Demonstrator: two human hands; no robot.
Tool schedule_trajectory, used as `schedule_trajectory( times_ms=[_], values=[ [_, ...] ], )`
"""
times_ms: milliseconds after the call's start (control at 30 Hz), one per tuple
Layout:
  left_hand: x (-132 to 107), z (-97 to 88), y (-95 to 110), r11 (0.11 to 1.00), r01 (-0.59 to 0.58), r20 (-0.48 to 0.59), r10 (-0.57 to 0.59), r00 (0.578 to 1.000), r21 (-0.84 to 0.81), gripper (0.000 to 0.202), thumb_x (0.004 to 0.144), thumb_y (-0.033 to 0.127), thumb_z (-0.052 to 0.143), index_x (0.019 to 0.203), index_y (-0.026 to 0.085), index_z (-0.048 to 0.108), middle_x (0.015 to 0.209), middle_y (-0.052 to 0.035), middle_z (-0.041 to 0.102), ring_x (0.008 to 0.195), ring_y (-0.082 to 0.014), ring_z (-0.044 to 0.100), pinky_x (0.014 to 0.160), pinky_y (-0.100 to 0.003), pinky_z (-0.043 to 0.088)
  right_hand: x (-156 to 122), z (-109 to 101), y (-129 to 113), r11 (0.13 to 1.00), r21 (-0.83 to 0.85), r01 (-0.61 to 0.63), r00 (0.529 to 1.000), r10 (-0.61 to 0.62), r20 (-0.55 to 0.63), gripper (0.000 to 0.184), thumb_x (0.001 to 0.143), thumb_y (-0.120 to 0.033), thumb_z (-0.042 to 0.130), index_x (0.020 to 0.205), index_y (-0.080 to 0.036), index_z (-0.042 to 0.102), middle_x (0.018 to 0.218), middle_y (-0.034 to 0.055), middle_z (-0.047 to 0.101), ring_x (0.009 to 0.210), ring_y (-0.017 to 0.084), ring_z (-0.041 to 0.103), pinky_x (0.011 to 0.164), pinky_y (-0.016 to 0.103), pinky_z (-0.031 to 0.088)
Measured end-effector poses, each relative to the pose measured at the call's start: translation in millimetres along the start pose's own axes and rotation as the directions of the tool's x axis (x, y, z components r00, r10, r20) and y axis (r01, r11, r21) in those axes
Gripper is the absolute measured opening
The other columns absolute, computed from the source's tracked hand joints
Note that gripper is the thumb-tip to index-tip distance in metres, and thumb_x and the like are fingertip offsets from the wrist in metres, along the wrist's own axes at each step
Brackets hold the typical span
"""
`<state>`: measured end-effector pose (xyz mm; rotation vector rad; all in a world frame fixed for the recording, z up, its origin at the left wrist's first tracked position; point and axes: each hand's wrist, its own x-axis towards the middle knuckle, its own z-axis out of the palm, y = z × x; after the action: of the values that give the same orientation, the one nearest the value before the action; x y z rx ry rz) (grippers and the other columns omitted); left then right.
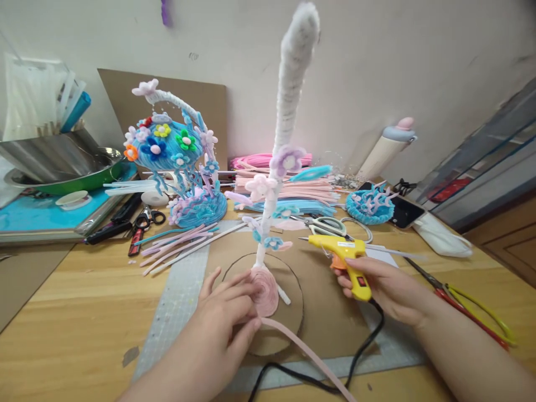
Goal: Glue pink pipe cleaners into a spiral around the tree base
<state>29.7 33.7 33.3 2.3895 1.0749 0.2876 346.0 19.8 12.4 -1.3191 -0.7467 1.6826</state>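
Lower centre: left hand (226, 321) pinched the pink coil (266, 291) between its fingers, right hand (387, 290) clenched the glue gun (344, 252); winding apparently underway, next calling for glue where the loose strip (312, 353) meets it.

One camera sits on the person's head. It looks forward and down at the wooden table (84, 301). It is very close to the left hand (226, 315) and right hand (387, 287). The wall (419, 67) fills the top.

Coiled base (264, 291) on cardboard disc (293, 279), touching left fingers (245, 291), stem (288, 100) upright behind them, glue gun (341, 251) within right fingers (363, 266), scissors (330, 225) behind those, pipe cleaners (180, 247) beyond left fingers.
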Motion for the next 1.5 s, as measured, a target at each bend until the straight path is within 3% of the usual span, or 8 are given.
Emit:
schedule_trajectory(
  times_ms=[167,333,400,500,667,833,1000,1500],
  values=[
    [1.9,-1.2,-2.0,0.999,-0.038,-0.058,0.039,0.998,0.017,0.018,0.087,0.022,0.052,0.093,0.032,0.066,0.117,0.0029,0.066,0.125,-0.0234,0.047,0.109,-0.056,0.017,14.1,-6.7,-1.4,0.939,-0.343,0.009,1.0,-0.003,0.019,0.033,0.081,-0.042,0.063,0.101,-0.015,0.066,0.089,0.0074,0.066,0.079,0.019,0.062,0.071,0.029,0.049],
    [3.1,-6.4,3.4,0.994,-0.107,-0.101,0.105,0.989,-0.01,0.013,0.088,0.026,0.056,0.085,0.03,0.068,0.095,0.0009,0.069,0.1,-0.0202,0.058,0.095,-0.044,0.036,-2.8,9.4,-15.1,0.376,-0.926,-0.046,0.912,-0.362,-0.192,0.032,0.085,-0.046,0.054,0.094,-0.019,0.067,0.084,0.0071,0.067,0.076,0.023,0.061,0.065,0.032,0.045],
    [2.7,-7.1,6.2,0.992,-0.119,-0.112,0.113,0.987,-0.046,0.015,0.089,0.027,0.054,0.081,0.028,0.067,0.088,0.0,0.068,0.093,-0.0189,0.057,0.086,-0.039,0.04,-20.5,33.0,-14.3,0.301,-0.953,0.012,0.895,-0.427,-0.124,0.031,0.086,-0.046,0.051,0.098,-0.021,0.066,0.087,0.007,0.067,0.079,0.023,0.061,0.068,0.033,0.046],
    [1.5,-5.5,9.9,0.989,-0.126,-0.124,0.115,0.986,-0.079,0.016,0.09,0.025,0.053,0.079,0.025,0.065,0.084,-0.0003,0.066,0.09,-0.0182,0.056,0.083,-0.037,0.04,-44.8,77.1,-0.7,0.579,-0.779,0.242,0.962,-0.249,0.113,0.033,0.087,-0.038,0.053,0.117,-0.025,0.059,0.105,0.006,0.065,0.091,0.02,0.061,0.078,0.03,0.049],
    [-3.3,1.0,11.8,0.981,-0.154,-0.174,0.132,0.976,-0.117,0.012,0.089,0.024,0.052,0.084,0.026,0.062,0.086,0.0,0.065,0.092,-0.0184,0.057,0.086,-0.038,0.041,-47.1,117.6,21.1,0.824,-0.529,0.204,0.957,-0.054,0.286,0.028,0.085,-0.024,0.052,0.111,-0.023,0.061,0.083,-0.0003,0.063,0.057,0.009,0.052,0.052,0.019,0.041],
    [-2.1,12.0,-4.8,0.987,0.082,-0.418,-0.132,0.899,-0.135,0.035,0.088,0.036,0.052,0.121,0.023,0.048,0.126,-0.0094,0.054,0.12,-0.0248,0.048,0.097,-0.044,0.042,-21.0,93.6,-3.8,0.751,-0.627,0.208,0.978,-0.162,0.13,0.024,0.085,-0.03,0.052,0.1,-0.019,0.067,0.06,-0.0045,0.049,0.051,0.008,0.041,0.047,0.019,0.031],
    [6.7,20.9,-25.8,0.955,0.267,-0.388,-0.2,0.9,0.127,0.048,0.091,0.034,0.043,0.134,0.014,0.041,0.136,-0.0162,0.05,0.127,-0.0313,0.045,0.101,-0.057,0.036,5.8,77.6,-21.3,0.63,-0.745,0.218,0.961,-0.271,0.051,0.024,0.083,-0.036,0.053,0.089,-0.018,0.067,0.048,-0.0069,0.041,0.043,0.009,0.038,0.042,0.02,0.027],
    [-8.1,27.9,-21.2,0.803,0.149,-0.266,0.012,0.964,0.577,0.049,0.077,0.004,0.036,0.122,0.003,0.056,0.114,-0.018,0.064,0.112,-0.0309,0.056,0.106,-0.05,0.032,35.3,95.9,20.6,0.856,-0.5,0.127,0.99,-0.139,0.015,0.015,0.08,-0.028,0.051,0.091,-0.018,0.057,0.044,-0.0103,0.049,0.033,0.009,0.046,0.036,0.018,0.036]
  ],
)
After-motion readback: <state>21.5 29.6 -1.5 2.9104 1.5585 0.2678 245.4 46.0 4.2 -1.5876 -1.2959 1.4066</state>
